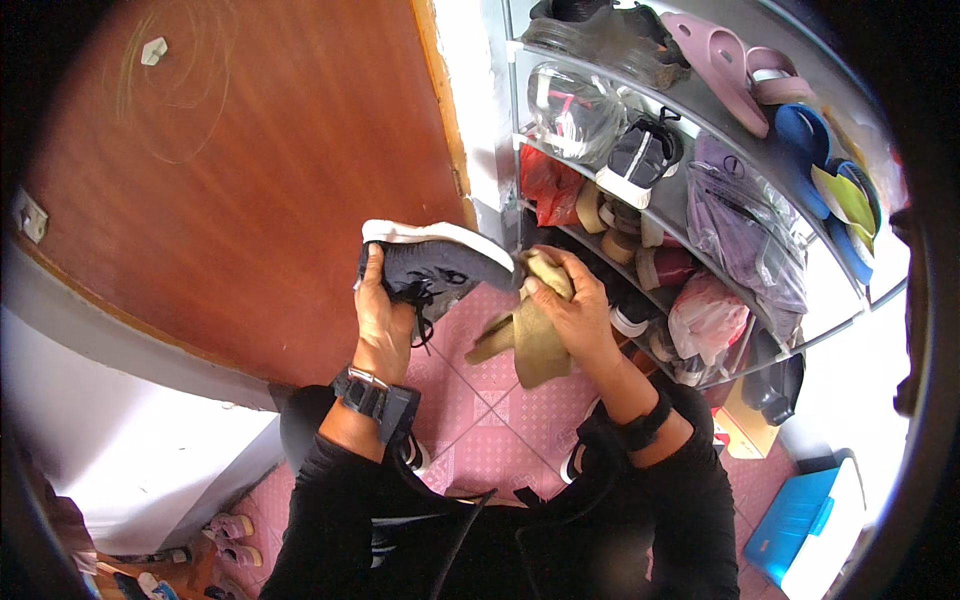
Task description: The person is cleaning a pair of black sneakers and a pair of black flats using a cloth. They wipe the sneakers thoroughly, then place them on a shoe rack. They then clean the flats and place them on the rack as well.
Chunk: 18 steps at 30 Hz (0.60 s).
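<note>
A dark sneaker point(427, 262) with a white sole and black laces is tilted on its side, its sole facing away from me. My left hand point(381, 304) grips it by the heel end, thumb along the side. The laces dangle beneath it. In my right hand point(574, 304) is a yellowish-brown cloth point(541, 337), bunched between thumb and fingers near the sneaker's toe. Part of the cloth hangs down above the pink tiled floor. Whether the cloth touches the toe, I cannot tell.
A metal shoe rack point(652, 202) on the right holds shoes, slippers and plastic-wrapped items. A reddish-brown wooden door point(300, 150) stands ahead to the left. A blue box with a white lid point(795, 525) and a cardboard box point(750, 431) are at lower right; small shoes point(236, 540) lie at lower left.
</note>
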Motion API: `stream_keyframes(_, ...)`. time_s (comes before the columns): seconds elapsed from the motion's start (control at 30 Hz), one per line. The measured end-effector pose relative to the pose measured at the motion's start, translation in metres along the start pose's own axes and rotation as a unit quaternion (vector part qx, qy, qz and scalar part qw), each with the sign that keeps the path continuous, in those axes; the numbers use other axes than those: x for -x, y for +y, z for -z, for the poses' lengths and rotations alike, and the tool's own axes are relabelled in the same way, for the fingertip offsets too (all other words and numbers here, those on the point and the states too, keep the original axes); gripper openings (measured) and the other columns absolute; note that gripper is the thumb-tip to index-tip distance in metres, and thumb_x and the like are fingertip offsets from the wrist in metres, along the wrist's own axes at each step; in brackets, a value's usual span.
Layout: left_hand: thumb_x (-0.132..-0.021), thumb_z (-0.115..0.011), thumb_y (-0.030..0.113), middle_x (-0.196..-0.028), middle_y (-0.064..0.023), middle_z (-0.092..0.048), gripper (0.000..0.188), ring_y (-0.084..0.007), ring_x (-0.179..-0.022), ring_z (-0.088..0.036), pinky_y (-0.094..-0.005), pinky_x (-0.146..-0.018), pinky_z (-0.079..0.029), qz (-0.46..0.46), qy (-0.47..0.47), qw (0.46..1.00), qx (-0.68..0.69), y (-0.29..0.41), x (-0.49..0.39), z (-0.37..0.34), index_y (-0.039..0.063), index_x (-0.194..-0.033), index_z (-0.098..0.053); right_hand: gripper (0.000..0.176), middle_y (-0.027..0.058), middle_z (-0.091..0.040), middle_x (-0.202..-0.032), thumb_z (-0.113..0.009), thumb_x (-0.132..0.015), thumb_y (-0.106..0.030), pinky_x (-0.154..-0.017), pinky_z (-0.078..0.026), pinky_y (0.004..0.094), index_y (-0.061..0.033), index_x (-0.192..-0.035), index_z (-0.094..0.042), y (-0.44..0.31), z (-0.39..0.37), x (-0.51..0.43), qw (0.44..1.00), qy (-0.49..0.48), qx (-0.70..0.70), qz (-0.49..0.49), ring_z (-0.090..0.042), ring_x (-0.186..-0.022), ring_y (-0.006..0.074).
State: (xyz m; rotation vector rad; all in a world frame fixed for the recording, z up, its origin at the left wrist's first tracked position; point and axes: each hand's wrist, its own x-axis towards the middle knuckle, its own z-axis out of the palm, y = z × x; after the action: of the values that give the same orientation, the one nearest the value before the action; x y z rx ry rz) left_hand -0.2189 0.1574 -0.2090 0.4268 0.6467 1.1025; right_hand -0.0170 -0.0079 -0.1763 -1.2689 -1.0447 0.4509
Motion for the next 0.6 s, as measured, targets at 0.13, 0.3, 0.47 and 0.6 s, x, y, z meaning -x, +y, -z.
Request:
stream_keyframes(0.13, -0.098, -0.064, 0.032, -0.129, -0.0143, -0.064, 0.043, -0.0312, -0.120, -0.060, -0.0471, -0.107, -0.046, 0.075, -0.146, 0.986, 0.039, -0.016, 0.025, -0.013, 0.004, -0.130, -0.057, 0.033, 0.0007, -0.067, -0.110, -0.070, -0.094, -0.010, -0.084, -0.049, 0.0238, -0.0025, -0.125, -0.062, -0.003, 0.015, -0.010, 0.992, 0.032, -0.119, -0.021, -0.060, -0.095, 0.0084)
stream_keyframes(0.3, -0.095, -0.070, 0.025, -0.115, -0.0070, -0.069, 0.037, -0.0204, -0.103, -0.066, -0.0351, -0.095, -0.052, 0.022, -0.228, 0.962, -0.151, -0.023, 0.057, -0.031, 0.001, -0.122, -0.063, 0.034, -0.0004, -0.065, -0.111, -0.068, -0.096, -0.011, -0.086, -0.048, 0.0234, -0.0024, -0.127, -0.060, -0.003, 0.025, -0.021, 0.987, 0.025, -0.157, -0.001, -0.059, -0.098, 0.0085)
stream_keyframes(0.47, -0.095, -0.069, 0.012, -0.112, -0.0027, -0.068, 0.026, -0.0146, -0.099, -0.063, -0.0297, -0.092, -0.051, -0.064, -0.227, 0.935, -0.264, -0.025, 0.063, -0.034, 0.000, -0.118, -0.066, 0.044, 0.0028, -0.062, -0.119, -0.069, -0.091, -0.006, -0.092, -0.047, 0.0258, -0.0028, -0.134, -0.057, -0.002, 0.022, -0.020, 0.991, -0.006, -0.132, -0.028, -0.058, -0.104, 0.0102)
stream_keyframes(0.6, -0.096, -0.066, 0.008, -0.110, -0.0047, -0.069, 0.024, -0.0167, -0.098, -0.063, -0.0311, -0.090, -0.051, -0.243, -0.238, 0.863, -0.375, -0.025, 0.059, -0.035, -0.001, -0.118, -0.066, 0.045, 0.0054, -0.062, -0.121, -0.067, -0.091, -0.002, -0.098, -0.045, 0.0286, -0.0026, -0.135, -0.056, -0.011, 0.024, -0.023, 0.996, 0.046, -0.011, 0.074, -0.057, -0.111, 0.0135)
